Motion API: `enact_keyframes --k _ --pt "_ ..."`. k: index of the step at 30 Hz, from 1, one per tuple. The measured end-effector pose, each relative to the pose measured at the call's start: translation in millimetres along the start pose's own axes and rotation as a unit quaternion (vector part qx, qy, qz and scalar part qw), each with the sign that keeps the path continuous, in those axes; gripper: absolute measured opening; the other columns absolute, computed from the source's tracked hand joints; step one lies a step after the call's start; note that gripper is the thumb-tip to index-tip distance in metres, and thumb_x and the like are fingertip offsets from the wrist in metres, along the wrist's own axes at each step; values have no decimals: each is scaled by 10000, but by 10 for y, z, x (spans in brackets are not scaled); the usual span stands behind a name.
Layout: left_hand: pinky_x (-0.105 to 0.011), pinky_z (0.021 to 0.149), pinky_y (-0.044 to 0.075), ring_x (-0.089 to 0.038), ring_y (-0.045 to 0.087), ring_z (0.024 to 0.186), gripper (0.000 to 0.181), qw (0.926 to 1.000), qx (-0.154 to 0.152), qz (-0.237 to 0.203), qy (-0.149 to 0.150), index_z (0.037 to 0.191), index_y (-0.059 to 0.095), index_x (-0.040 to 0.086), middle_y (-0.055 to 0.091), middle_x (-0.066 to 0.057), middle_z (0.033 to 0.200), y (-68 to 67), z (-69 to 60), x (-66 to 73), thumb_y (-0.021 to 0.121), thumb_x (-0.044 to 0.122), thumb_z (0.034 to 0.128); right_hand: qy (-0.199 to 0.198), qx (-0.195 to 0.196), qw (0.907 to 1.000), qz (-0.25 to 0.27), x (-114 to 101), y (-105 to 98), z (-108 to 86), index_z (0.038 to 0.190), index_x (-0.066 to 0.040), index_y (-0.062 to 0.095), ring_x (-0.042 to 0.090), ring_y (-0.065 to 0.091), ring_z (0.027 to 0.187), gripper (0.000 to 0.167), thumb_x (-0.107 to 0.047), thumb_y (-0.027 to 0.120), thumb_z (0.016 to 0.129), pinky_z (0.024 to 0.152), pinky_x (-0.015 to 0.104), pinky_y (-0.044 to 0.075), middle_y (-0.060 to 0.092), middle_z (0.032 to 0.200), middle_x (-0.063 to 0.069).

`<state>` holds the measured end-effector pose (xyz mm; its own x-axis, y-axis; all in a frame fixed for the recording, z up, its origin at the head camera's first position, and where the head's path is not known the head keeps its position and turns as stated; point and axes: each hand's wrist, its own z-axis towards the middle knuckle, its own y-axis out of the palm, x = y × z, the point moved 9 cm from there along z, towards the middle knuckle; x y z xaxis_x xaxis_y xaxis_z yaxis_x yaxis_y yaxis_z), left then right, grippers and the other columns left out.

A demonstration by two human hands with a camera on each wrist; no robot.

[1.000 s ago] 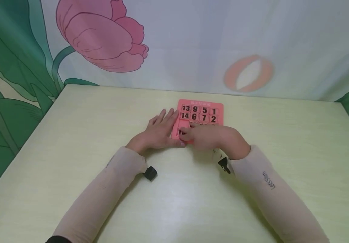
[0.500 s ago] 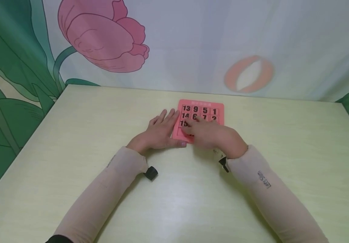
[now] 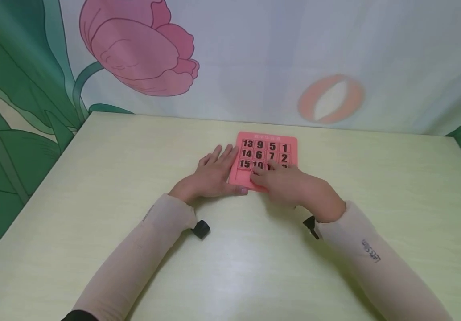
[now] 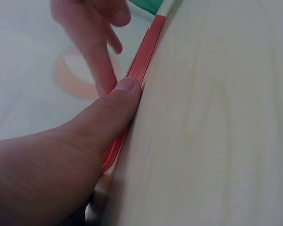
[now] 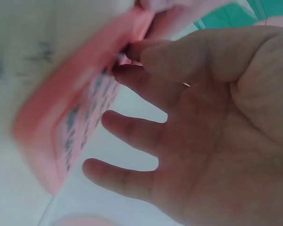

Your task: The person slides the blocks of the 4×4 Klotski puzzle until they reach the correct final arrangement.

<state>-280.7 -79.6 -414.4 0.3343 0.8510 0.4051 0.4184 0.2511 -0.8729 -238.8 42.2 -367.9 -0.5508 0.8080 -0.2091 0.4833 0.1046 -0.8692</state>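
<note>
The pink number puzzle (image 3: pixel 259 154) lies flat on the desk (image 3: pixel 230 258), between the two hands which I observe from far. The left hand (image 3: pixel 214 175) is beside its left edge, with the fingers straight, and the thumb lies against the near edge, close to the corner. The right hand (image 3: pixel 288 183) is over the near-right part and covers some numbers there; by its wrist camera I see the fingers spread. Whether its fingertips press on the puzzle, I cannot tell. The tile 15 (image 3: pixel 244 164) is uncovered, and bare pink tray shows just below it.
</note>
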Motion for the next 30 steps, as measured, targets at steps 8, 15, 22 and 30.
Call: enact_keyframes --k 8,15,22,30 --pt "-495 1208 -20 -297 -138 1526 1153 10000 28 72 -54 1628 -37 130 -64 -59 1689 -7 11 6 623 696 871 -124 156 9998 -6 19 76 -147 1556 -146 423 439 123 1500 569 -23 443 1001 1082 738 215 294 1634 56" --pt "-501 1207 -21 -303 -143 1524 1162 9999 60 97 -28 1628 -38 127 -62 -63 1690 24 25 -1 610 714 863 -241 261 9992 -194 -122 61 -75 1561 -148 414 423 129 1503 568 -36 474 1008 1111 707 198 302 1629 52" --pt "-510 1205 -10 -310 -132 1526 1168 9998 167 38 59 1629 -25 116 -46 -73 1691 -5 18 11 611 719 857 -293 235 9992 -162 -190 99 17 1595 -157 325 386 90 1518 652 -12 465 976 1126 682 202 227 1657 24" --pt "-497 1208 -6 -307 -122 1528 1162 9998 126 18 131 1626 -43 117 -46 -75 1690 15 21 -5 607 713 869 -159 183 9995 191 14 108 -133 1582 -133 357 415 68 1511 592 -59 452 1003 1120 707 164 216 1659 65"
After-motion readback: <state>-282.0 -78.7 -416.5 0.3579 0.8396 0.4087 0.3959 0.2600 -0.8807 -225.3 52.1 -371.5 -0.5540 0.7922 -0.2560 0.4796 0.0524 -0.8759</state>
